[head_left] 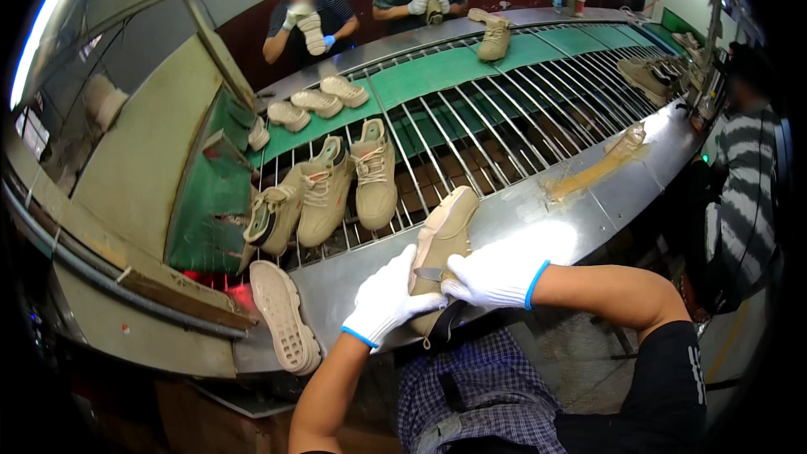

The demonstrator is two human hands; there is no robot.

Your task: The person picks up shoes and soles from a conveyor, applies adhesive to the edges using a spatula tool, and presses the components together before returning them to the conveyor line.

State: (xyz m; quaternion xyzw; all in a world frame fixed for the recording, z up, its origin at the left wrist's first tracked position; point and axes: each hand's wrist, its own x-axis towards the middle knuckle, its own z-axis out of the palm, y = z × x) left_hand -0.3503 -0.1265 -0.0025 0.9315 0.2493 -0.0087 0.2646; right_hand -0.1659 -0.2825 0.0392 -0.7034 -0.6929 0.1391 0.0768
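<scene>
A tan lace-up shoe (451, 221) with a pale sole rests tilted on its side at the metal table's near edge. Wrapped round its heel half is my left hand (388, 297), in a white knit glove with a blue cuff. My right hand (492, 276), gloved alike, grips a small knife (430, 272) with a short grey blade. That blade lies against the shoe's side, close to the sole edge and my left fingers. The knife's handle is hidden inside my right glove. To the left, a loose beige outsole (287, 316) leans over the table edge, its tread of square holes showing.
Beyond the metal ledge (538, 244) runs a roller conveyor (504, 130) with green sheets (420, 84). Several tan shoes (326, 193) stand on it at left, with loose soles (316, 102) behind. Two people (311, 17) handle shoes across the line; another person (744, 185) is at right.
</scene>
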